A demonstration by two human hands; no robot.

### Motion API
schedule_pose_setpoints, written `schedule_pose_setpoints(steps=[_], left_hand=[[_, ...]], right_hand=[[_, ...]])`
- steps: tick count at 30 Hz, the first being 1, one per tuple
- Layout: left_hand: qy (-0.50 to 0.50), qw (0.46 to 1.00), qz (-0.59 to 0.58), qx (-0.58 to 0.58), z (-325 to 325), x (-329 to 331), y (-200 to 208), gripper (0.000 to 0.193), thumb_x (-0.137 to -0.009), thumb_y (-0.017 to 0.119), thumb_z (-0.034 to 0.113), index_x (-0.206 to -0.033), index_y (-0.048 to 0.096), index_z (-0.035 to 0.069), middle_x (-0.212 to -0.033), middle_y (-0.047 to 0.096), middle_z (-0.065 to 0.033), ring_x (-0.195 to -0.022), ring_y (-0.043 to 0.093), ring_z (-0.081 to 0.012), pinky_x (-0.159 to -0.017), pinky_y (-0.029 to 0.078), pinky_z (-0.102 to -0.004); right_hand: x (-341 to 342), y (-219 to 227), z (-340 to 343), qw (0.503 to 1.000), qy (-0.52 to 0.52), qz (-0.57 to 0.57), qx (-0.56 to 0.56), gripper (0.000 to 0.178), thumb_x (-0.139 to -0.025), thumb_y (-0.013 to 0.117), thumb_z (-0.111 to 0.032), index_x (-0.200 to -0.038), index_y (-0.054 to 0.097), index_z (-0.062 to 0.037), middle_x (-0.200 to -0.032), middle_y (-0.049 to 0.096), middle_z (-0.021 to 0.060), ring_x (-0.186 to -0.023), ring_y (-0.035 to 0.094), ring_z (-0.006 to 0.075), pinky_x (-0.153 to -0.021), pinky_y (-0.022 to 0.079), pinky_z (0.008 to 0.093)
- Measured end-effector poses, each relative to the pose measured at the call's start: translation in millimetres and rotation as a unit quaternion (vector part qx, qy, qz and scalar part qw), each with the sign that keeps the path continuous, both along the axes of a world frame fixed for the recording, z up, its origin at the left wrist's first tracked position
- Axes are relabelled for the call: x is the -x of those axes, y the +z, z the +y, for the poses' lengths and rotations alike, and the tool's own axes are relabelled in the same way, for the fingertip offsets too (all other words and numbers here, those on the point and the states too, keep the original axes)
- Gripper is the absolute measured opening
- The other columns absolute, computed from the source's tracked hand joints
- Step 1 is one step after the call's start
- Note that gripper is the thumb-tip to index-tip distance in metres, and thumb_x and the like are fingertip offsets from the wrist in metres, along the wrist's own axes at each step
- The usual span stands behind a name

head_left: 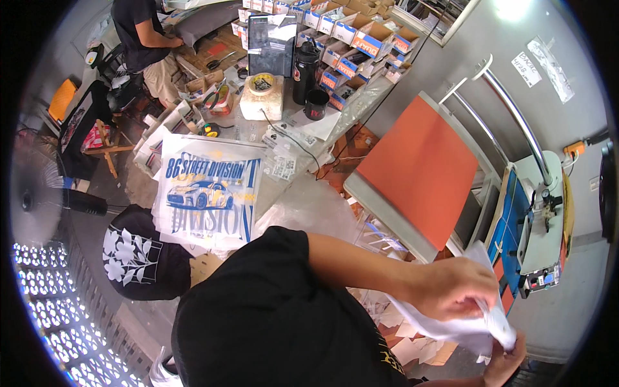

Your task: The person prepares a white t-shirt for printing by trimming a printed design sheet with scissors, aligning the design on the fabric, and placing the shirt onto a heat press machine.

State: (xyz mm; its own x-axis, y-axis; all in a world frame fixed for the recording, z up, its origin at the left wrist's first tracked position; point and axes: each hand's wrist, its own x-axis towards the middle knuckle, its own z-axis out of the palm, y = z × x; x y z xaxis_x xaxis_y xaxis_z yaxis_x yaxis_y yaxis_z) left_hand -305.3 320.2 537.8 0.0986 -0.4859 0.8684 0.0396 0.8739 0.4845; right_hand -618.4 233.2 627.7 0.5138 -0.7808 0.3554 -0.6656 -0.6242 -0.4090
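A thin, crumpled white sheet (433,327) hangs at the lower right, and both my hands have hold of it. My left hand (459,288) crosses from the left with its fingers closed on the sheet's upper part. Lower down, my right hand (506,360) pinches the bunched end near the picture's edge. Whether the sheet is paper or film I cannot tell. Just beyond my hands stands a heat press, its flat bed covered by an orange-red pad (422,171).
A printed sheet with a car design (206,197) lies on the table at left. Behind it are a tablet (272,45), black tumbler (305,74), black mug (316,104) and rows of small boxes (348,48). Another person (138,39) works far left. Scraps litter the floor (406,348).
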Motion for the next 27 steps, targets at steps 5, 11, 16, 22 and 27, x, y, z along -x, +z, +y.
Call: schedule_pose_setpoints(steps=[5, 11, 16, 22, 27], left_hand=[[-0.142, 0.976, 0.093, -0.136, 23.2, 17.4, -34.9, 0.013, -0.09, 0.06, 0.009, -0.098, 0.053, 0.003, -0.096, 0.063, -0.0106, -0.086, 0.061, -0.0257, -0.074, 0.047, -0.0368], [-0.06, 0.951, -0.112, -0.282, 65.0, 20.8, -53.7, 0.034, -0.085, 0.072, 0.025, -0.104, 0.055, 0.003, -0.095, 0.063, -0.0117, -0.082, 0.062, -0.0255, -0.073, 0.047, -0.0359], [0.095, 0.857, -0.309, -0.402, 92.6, -0.9, -94.5, 0.028, -0.082, 0.075, 0.026, -0.094, 0.063, 0.004, -0.083, 0.065, -0.0106, -0.078, 0.063, -0.031, -0.07, 0.048, -0.0382], [0.292, 0.886, -0.147, -0.329, 110.4, -39.0, -80.3, 0.017, -0.078, 0.078, 0.017, -0.087, 0.068, 0.006, -0.08, 0.066, -0.0111, -0.075, 0.065, -0.031, -0.066, 0.049, -0.0373], [0.356, 0.863, -0.211, -0.289, 88.5, -103.0, -73.3, 0.025, -0.074, 0.081, 0.027, -0.079, 0.067, 0.008, -0.073, 0.065, -0.0094, -0.069, 0.064, -0.0301, -0.059, 0.048, -0.0386]], right_hand=[[48.3, -105.8, -8.2, 0.896, 0.257, -0.343, -0.116, 0.047, -0.078, 0.078, -0.04, -0.092, 0.051, -0.005, -0.092, 0.05, 0.0063, -0.091, 0.051, 0.0195, -0.083, 0.042, 0.0367], [50.0, -142.3, 17.3, 0.703, 0.364, -0.54, -0.286, 0.047, -0.083, 0.073, -0.033, -0.103, 0.035, -0.0131, -0.092, 0.04, 0.0046, -0.085, 0.045, 0.0185, -0.087, 0.045, 0.0416], [10.1, -136.4, 20.0, 0.781, 0.26, -0.494, -0.28, 0.04, -0.084, 0.075, -0.026, -0.092, 0.04, -0.0098, -0.085, 0.051, 0.0092, -0.076, 0.052, 0.0176, -0.07, 0.049, 0.0345], [-36.2, -159.4, 15.7, 0.858, 0.144, -0.431, -0.241, 0.042, -0.081, 0.082, -0.029, -0.084, 0.046, -0.0078, -0.075, 0.054, 0.0026, -0.07, 0.048, 0.012, -0.069, 0.042, 0.0256], [-75.8, -143.8, 10.1, 0.92, 0.22, -0.215, -0.241, 0.032, -0.075, 0.081, -0.008, -0.088, 0.053, -0.0025, -0.072, 0.054, 0.0041, -0.068, 0.049, 0.014, -0.064, 0.042, 0.0282]])
